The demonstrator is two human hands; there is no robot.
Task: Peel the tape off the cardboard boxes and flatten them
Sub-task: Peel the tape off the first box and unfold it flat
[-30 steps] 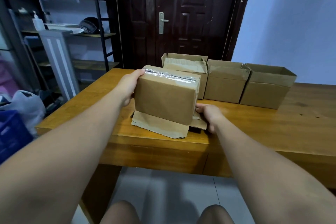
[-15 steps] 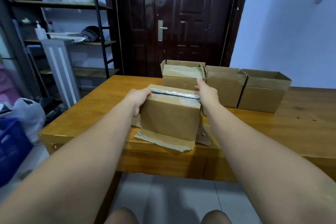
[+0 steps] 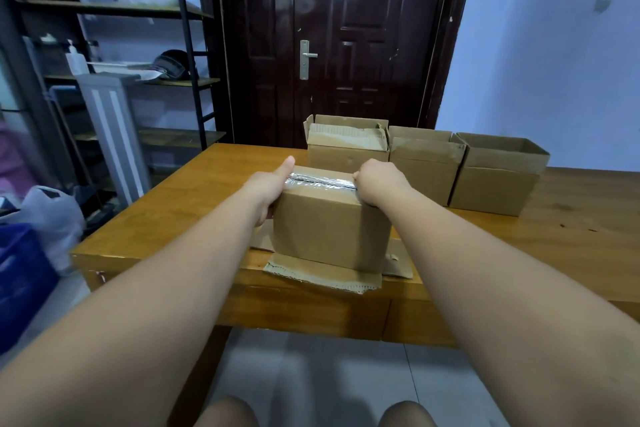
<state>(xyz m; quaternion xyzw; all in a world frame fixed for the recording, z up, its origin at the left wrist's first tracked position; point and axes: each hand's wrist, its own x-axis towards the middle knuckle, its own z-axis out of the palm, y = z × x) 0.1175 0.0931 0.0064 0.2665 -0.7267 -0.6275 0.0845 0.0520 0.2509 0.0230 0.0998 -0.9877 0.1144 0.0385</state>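
Right hand (image 3: 381, 184), fingers curled tight at the right end of the tape (image 3: 322, 180), appears to pinch the strip's end; the pinch itself is hidden behind your knuckles. Left hand (image 3: 268, 185) braces the opposite end of the taped box (image 3: 329, 229), thumb straight along the top edge. Its fingers are hidden behind the cardboard, so you cannot tell whether they curl. Between your two hands the silvery tape runs along the top seam. Below them the box stands on the surface (image 3: 571, 229) with its lower flaps (image 3: 322, 276) splayed outward. Beyond your hands, three open boxes (image 3: 426, 163) stand in a row, the nearest close by.

Likely risks:
- A sharp upward pull may lift or tip the light box, since only your left hand steadies it.
- A steep pull may snap the strip partway or tear the cardboard facing.
- A wide swing of the right hand may knock the open boxes.

A low pull along the seam, toward your left hand, probably avoids all three.
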